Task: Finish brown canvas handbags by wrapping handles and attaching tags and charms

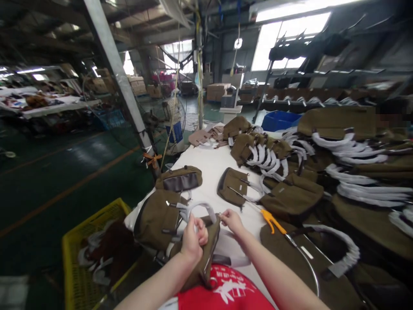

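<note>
An olive-brown handbag [211, 245] with a white-wrapped handle [206, 207] is held upright on edge, close to the red shirt front. My left hand [194, 237] is closed at the bag's upper side by the handle, thumb up; what lies under its fingers is partly hidden. At the bag's far upper corner, my right hand [231, 221] pinches, with a small shiny bit showing at its fingertips. Left of the hands lies another olive handbag [158, 215]. An orange air blow gun [272, 221] with a long thin nozzle rests on bags to the right.
Olive bags with wrapped handles [267, 159] pile up along the right of the white table [206, 161]. A yellow crate [69, 258] with brown items stands low at left. A metal post [122, 82] rises beyond the table's left edge. A blue bin [280, 120] sits behind.
</note>
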`<state>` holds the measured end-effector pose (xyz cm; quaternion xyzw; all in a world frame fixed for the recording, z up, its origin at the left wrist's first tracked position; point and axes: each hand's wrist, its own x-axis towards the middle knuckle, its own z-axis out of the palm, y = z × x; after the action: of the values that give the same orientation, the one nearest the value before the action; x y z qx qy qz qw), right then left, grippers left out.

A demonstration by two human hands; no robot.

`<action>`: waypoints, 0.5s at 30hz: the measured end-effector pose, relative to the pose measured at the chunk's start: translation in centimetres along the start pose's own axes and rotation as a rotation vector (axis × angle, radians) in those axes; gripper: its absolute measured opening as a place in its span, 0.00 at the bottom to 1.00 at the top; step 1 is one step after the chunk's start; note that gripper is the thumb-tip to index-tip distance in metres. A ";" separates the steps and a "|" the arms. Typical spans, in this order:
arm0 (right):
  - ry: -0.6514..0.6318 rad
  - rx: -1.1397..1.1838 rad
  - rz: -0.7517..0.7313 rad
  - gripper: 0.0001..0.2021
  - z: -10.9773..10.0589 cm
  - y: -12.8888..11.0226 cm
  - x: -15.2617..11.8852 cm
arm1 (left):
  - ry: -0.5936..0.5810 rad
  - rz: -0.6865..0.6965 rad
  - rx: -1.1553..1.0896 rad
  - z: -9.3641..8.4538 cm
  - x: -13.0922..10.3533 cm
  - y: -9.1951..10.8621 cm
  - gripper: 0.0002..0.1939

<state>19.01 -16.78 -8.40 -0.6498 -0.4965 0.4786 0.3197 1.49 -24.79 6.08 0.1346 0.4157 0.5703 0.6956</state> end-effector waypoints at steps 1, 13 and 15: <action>-0.010 -0.006 -0.005 0.10 -0.1 0.2 0.2 | 0.000 -0.006 -0.006 0.0 0.0 0.1 0.28; 0.022 -0.162 -0.400 0.08 -4.1 -6.9 -5.6 | -0.058 -0.062 -0.067 0.3 0.3 3.7 0.28; -0.178 -0.211 -0.556 0.18 -4.8 -8.7 -8.9 | -0.074 -0.103 -0.058 0.1 0.8 4.3 0.28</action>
<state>20.18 -22.29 3.68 -0.4741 -0.7283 0.3737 0.3244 -1.35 -22.69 8.63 0.1137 0.3793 0.5404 0.7424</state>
